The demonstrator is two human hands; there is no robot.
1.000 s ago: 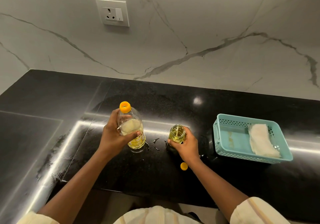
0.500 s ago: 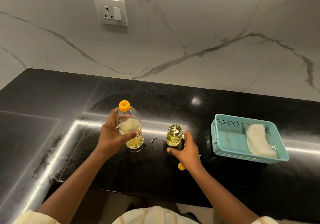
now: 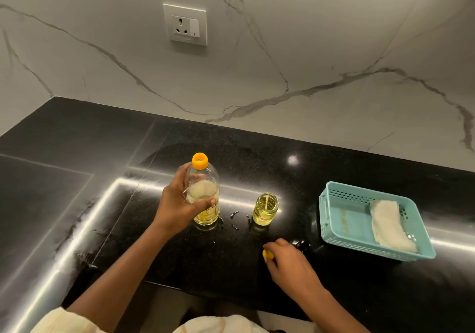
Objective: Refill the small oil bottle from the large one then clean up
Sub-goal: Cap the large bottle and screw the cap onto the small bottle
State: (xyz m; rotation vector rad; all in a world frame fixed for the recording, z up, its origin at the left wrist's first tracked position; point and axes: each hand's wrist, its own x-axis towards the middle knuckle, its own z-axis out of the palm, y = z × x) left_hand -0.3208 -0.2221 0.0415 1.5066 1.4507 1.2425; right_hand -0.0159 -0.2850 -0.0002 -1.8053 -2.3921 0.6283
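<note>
The large oil bottle (image 3: 205,199) stands upright on the black counter (image 3: 77,168), its orange cap on and yellow oil low inside. My left hand (image 3: 177,204) is wrapped around its middle. To its right the small oil bottle (image 3: 265,208) stands uncapped, full of yellow oil, with nothing touching it. Nearer the counter's front edge, my right hand (image 3: 288,260) has its fingers closed over the small yellow cap (image 3: 267,254), which lies on or just above the counter. Oil drops (image 3: 235,219) glisten between the two bottles.
A teal perforated basket (image 3: 341,219) sits at the right with a folded white cloth (image 3: 389,226) inside. More spilled oil (image 3: 300,244) shines beside my right hand. A wall socket (image 3: 185,24) is on the marble backsplash.
My right hand let go of the small bottle and dropped back toward me onto the yellow cap. My left hand kept hold of the large bottle.
</note>
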